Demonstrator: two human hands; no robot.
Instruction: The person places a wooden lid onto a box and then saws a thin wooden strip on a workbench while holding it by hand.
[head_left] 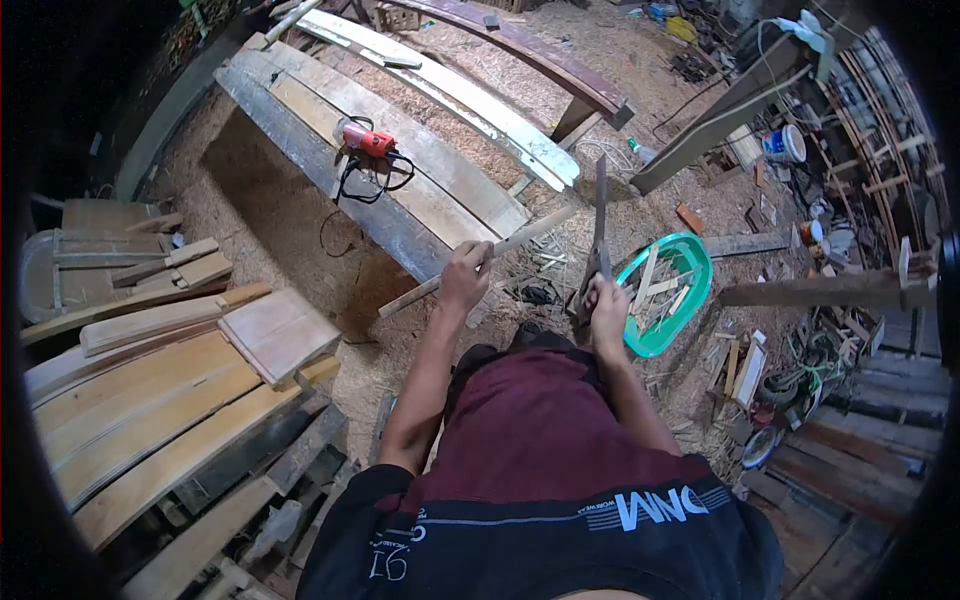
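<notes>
My left hand grips a long thin wooden stick near its middle; the stick slants from lower left to upper right over the sawdust floor. My right hand is closed around the handle of a long dark blade that points upward, its edge close to the stick's upper end. Both hands are held out in front of my knees.
A green plastic basket with wood offcuts lies just right of my right hand. A plank bench with a red power tool stands ahead. Stacked boards fill the left. Timber, buckets and scrap crowd the right.
</notes>
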